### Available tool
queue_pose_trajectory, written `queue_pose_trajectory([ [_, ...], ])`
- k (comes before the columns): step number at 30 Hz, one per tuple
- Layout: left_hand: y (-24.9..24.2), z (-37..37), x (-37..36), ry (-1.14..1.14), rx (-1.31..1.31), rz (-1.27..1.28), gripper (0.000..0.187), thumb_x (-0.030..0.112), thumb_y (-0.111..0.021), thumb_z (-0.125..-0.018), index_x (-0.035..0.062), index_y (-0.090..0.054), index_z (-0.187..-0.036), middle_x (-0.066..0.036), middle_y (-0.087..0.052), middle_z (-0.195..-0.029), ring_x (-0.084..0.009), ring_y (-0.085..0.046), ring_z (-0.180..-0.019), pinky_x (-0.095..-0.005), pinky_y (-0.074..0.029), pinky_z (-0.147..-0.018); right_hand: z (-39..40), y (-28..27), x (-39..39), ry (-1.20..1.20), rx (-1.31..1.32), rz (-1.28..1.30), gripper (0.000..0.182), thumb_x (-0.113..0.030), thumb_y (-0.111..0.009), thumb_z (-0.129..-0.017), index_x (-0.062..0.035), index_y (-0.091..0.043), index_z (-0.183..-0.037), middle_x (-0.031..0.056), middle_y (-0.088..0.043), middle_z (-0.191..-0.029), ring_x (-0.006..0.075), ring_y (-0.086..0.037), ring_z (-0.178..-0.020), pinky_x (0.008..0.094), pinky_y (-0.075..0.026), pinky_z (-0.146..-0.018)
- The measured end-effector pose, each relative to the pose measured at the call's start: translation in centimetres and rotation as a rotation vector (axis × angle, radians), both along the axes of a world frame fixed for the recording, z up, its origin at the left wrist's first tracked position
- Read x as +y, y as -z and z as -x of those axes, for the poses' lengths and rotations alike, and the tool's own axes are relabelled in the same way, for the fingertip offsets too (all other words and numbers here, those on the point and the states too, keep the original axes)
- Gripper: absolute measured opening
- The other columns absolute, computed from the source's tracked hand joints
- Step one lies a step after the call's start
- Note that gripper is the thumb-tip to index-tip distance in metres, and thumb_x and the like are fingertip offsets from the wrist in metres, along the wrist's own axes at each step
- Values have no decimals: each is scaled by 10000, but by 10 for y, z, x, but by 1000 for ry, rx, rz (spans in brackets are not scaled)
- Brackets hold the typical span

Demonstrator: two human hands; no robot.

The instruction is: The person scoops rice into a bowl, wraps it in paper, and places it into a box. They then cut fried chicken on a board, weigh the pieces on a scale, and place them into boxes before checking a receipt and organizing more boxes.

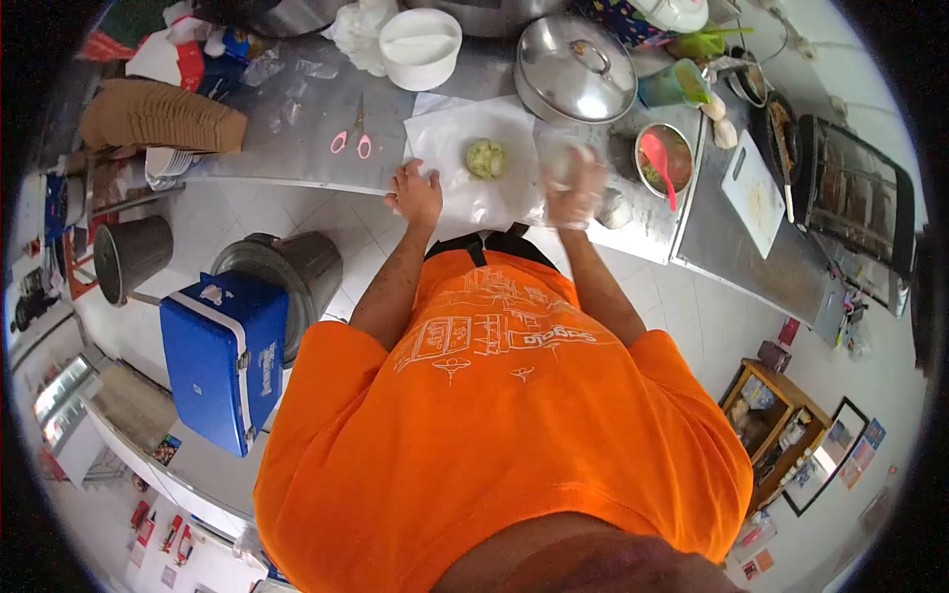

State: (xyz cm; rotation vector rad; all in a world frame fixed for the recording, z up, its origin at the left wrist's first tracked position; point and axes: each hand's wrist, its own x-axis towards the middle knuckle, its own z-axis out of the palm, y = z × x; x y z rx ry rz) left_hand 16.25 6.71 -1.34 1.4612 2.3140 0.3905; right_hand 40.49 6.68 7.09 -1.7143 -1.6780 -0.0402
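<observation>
My left hand point(415, 194) rests at the left edge of a white paper sheet point(450, 148), its fingers a little apart. A round heap of pale green food point(485, 158) sits near the middle of the sheet. To the right of the sheet is my right hand point(573, 190), smeared by motion, with something clear and plastic-like over it; I cannot tell whether its fingers hold anything. Close to its right stands a pot point(664, 148) of reddish and green food, with a red spoon point(656, 161) in it.
Pink-handled scissors point(353, 138) lie left of the sheet, near stacked brown cardboard point(163, 117). Behind are white containers point(420, 54) and a lidded metal pot point(575, 69). A white cutting board point(754, 198) lies at right. A blue cooler point(213, 356) and bins point(306, 267) stand on the floor.
</observation>
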Motion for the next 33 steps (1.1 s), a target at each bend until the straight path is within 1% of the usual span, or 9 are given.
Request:
queue_pose_trajectory([
  [5, 2, 0, 10, -91, -163, -4, 475, 257, -685, -786, 138, -470, -1192, -57, -593, -1094, -268, -530, -1043, -501, -285, -873, -124, -40, -8, 377, -221, -319, 609, -290, -803, -660, -111, -543, -1181, 153, -558, -1164, 322, -535, -1078, 437, -432, -925],
  [10, 25, 14, 25, 18, -501, -170, 754, 124, -732, -729, 60, -300, -1343, -112, -661, -898, -273, -638, -805, -397, -435, -819, -178, -59, 55, 440, -197, 525, 528, -431, -706, -737, -144, -578, -1161, 163, -576, -1145, 341, -562, -1028, 430, -458, -869],
  [13, 23, 17, 39, -114, -461, -264, 867, 82, -760, -690, 39, -236, -1379, -140, -666, -878, -250, -650, -797, -331, -490, -755, -137, -60, 63, 413, -135, 384, 437, -450, -637, -774, -122, -640, -1062, 189, -642, -1008, 352, -616, -940, 434, -488, -813],
  [17, 9, 27, 50, -45, -545, -251, 888, 75, -770, -684, 50, -224, -1383, -185, -652, -972, -251, -653, -806, -334, -496, -755, -81, 12, 28, -174, 25, 932, 291, -313, -580, -809, -88, -679, -966, 178, -645, -997, 354, -618, -911, 429, -485, -806],
  [19, -5, 28, 49, -121, -654, -135, 870, 66, -762, -693, 77, -236, -1386, -205, -600, -1082, -256, -653, -768, -338, -489, -782, -60, 77, 2, -382, 92, 820, 291, -316, -569, -814, -97, -660, -984, 179, -639, -1014, 358, -618, -906, 435, -486, -803],
  [23, -13, 23, 15, -126, -626, -223, 775, 94, -762, -701, 90, -330, -1345, -169, -547, -1154, -280, -625, -877, -365, -446, -870, -32, 83, -6, -368, 41, 711, 214, -207, -589, -799, -58, -654, -938, 182, -646, -858, 327, -632, -836, 387, -491, -748],
  [25, -8, 11, -10, 135, -95, -302, 606, 231, -749, -730, 127, -465, -1256, -102, -521, -1168, -283, -540, -1046, -439, -367, -952, -36, 125, 1, -384, -205, 696, 195, -184, -587, -799, -44, -647, -921, 188, -639, -868, 355, -620, -819, 398, -489, -740],
  [28, -7, -29, -57, 405, -31, -67, 478, 385, -685, -758, 196, -553, -1178, -31, -515, -1195, -245, -445, -1162, -521, -291, -974, -10, 56, 21, -374, 116, 695, 210, -216, -582, -813, -49, -647, -923, 182, -636, -857, 368, -611, -799, 415, -489, -743],
  [33, -23, -68, -63, 796, -82, 46, 491, 394, -663, -782, 178, -548, -1208, 6, -492, -1247, -215, -402, -1205, -496, -289, -980, 27, 60, 50, -627, -16, 388, 236, -263, -556, -840, -56, -645, -908, 181, -637, -898, 359, -609, -819, 408, -495, -735],
])
